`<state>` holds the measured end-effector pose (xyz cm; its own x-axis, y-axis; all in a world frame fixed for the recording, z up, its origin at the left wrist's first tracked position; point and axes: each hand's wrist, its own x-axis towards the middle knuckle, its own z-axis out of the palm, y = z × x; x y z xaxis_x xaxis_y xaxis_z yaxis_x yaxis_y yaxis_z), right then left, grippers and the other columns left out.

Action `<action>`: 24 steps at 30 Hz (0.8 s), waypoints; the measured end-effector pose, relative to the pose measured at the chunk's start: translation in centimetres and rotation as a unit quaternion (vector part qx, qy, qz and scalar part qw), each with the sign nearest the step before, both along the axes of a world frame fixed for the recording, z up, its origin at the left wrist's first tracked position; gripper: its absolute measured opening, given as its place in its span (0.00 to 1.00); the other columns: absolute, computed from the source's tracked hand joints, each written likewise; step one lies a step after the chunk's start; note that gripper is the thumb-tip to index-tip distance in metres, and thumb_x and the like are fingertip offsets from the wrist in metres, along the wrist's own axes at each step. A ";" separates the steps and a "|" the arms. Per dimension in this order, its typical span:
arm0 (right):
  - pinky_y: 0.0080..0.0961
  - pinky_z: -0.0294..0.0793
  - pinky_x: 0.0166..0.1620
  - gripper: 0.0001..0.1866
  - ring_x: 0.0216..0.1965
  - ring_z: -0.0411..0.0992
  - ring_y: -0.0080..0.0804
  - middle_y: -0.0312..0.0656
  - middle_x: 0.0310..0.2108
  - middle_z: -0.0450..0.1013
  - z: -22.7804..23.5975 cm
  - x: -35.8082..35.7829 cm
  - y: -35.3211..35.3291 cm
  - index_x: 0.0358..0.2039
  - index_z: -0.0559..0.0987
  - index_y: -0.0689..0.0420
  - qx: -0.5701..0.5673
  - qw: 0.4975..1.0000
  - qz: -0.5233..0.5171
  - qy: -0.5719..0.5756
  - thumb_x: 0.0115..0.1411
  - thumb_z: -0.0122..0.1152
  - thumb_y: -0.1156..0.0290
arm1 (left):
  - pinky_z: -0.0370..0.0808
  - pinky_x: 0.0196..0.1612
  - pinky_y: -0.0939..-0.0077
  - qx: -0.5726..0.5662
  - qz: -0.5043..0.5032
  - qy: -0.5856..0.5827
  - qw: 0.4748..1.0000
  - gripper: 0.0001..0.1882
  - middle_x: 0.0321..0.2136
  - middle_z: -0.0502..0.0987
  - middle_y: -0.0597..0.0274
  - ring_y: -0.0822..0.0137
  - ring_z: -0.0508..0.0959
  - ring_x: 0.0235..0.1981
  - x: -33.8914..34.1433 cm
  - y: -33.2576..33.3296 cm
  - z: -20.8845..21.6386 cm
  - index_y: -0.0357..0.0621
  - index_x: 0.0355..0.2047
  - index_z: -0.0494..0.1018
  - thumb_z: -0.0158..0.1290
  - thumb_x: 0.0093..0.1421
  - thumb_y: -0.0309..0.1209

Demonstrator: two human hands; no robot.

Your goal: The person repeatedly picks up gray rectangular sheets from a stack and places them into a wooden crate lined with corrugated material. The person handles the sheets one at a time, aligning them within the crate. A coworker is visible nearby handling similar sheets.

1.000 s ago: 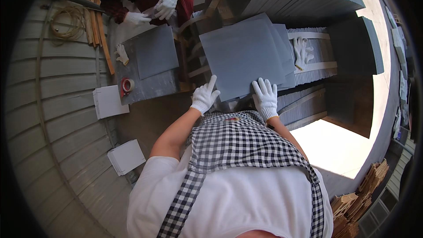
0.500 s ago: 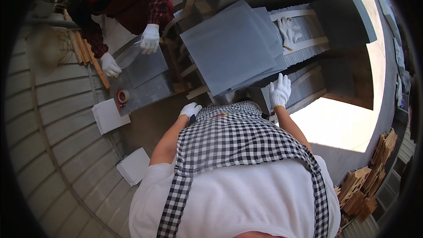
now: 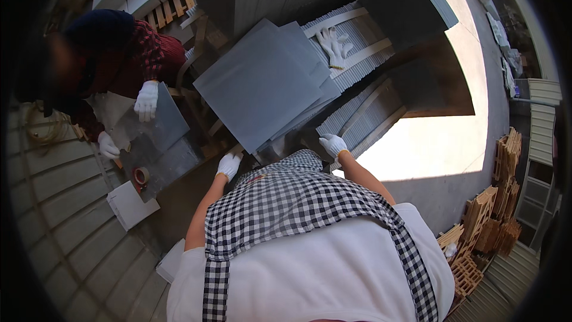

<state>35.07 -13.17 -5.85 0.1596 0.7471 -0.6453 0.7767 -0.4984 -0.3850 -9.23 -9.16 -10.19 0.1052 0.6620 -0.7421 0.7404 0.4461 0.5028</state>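
Both my hands wear white knit gloves. My left hand [image 3: 229, 166] is just off the near corner of a loose pile of flat grey sheets [image 3: 259, 86], its fingers stretched out and nothing seen in them. At the near end of a strapped stack of thin grey panels [image 3: 363, 122], my right hand [image 3: 332, 144] has its fingers apart and slightly bent, holding nothing. Whether it touches the stack is unclear. A spare pair of white gloves [image 3: 333, 46] lies on another strapped panel stack [image 3: 363, 30] beyond the pile.
At left, a co-worker in a checked sleeve [image 3: 149, 53] has gloved hands over a table [image 3: 173, 164] with a clear film and a grey sheet. A tape roll [image 3: 141, 175] sits there. White boxes [image 3: 128, 203] stand nearby; wooden pallets [image 3: 471, 232] are at right.
My view has turned, shifting the stacks left. My right hand has come down from above the panel stack to its near end. My left hand has moved forward, closer to the sheet pile's corner.
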 end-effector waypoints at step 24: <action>0.44 0.70 0.57 0.30 0.56 0.71 0.52 0.53 0.56 0.72 20.6 32.9 27.2 0.61 0.71 0.53 0.382 0.821 -0.107 -0.411 0.63 0.54 0.49 | 0.64 0.62 0.68 0.148 0.419 -0.092 0.891 0.41 0.61 0.68 0.44 0.53 0.69 0.61 6.6 10.8 6.7 0.25 0.63 0.59 0.45 0.68 0.55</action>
<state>67.93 14.01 14.71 0.4872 0.7818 0.3891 0.8567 -0.5144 -0.0392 -2.64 1.66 -3.46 -0.4166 0.7293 -0.5427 0.1035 0.6312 0.7687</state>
